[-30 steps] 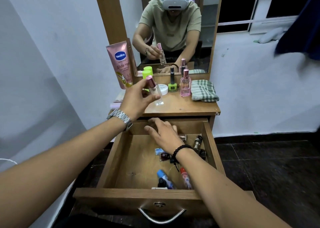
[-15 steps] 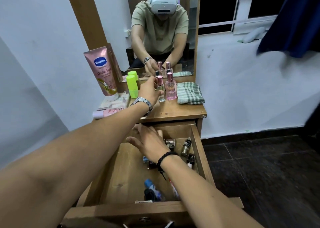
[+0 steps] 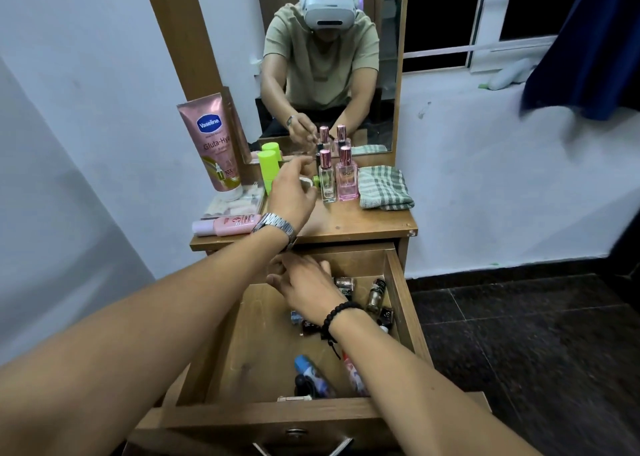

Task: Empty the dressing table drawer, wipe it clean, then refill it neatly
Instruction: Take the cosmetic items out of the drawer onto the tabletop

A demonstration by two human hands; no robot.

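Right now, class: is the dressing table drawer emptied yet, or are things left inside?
Not emptied. The drawer, pulled open, holds small bottles and a blue tube; the right hand reaches in.

- Left hand (image 3: 291,192): a silver metal link watch (image 3: 275,225) at the wrist, forearm bare.
- Right hand (image 3: 304,284): a black beaded bracelet (image 3: 337,315) with a short dangling cord, forearm bare.
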